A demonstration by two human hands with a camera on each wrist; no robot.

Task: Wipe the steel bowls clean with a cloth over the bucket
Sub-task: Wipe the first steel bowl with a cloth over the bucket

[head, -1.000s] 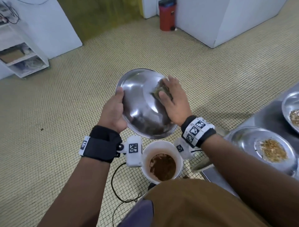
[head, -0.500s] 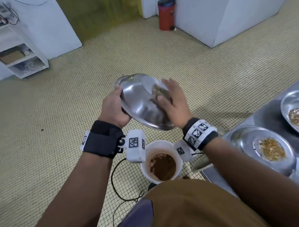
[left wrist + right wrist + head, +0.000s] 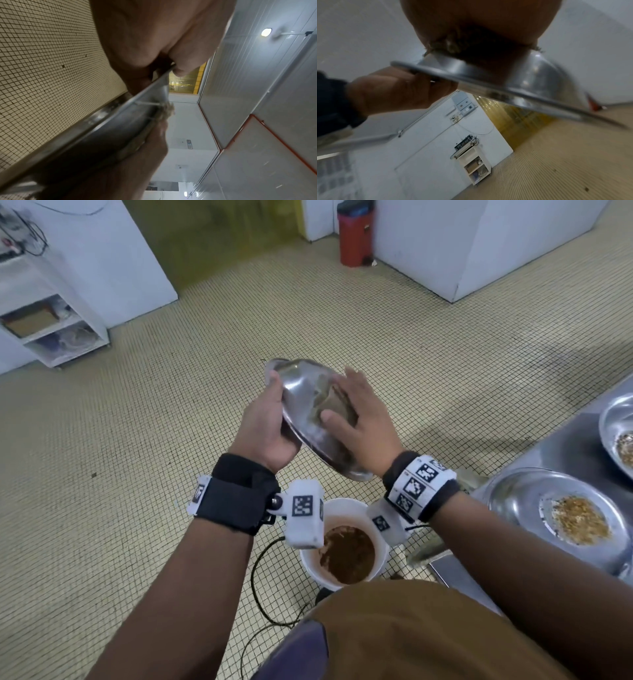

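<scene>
We see polished metal on the steel bowl [image 3: 301, 402], glossy and smooth, throwing back bright glare, and against it a coarse, frayed cloth [image 3: 334, 402], matt and rough. Below us the bucket [image 3: 310, 563] looks like smooth white plastic. The floor [image 3: 137, 457] is small matt tiles, and the counter [image 3: 561, 453] shows a brushed metal sheen.

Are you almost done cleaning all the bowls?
Not yet. Nothing looks finished. In hand: the left hand grips the rim of a tilted steel bowl while the right hand presses a cloth into it above the bucket. Left: two bowls on the counter with crumbs in them.
</scene>
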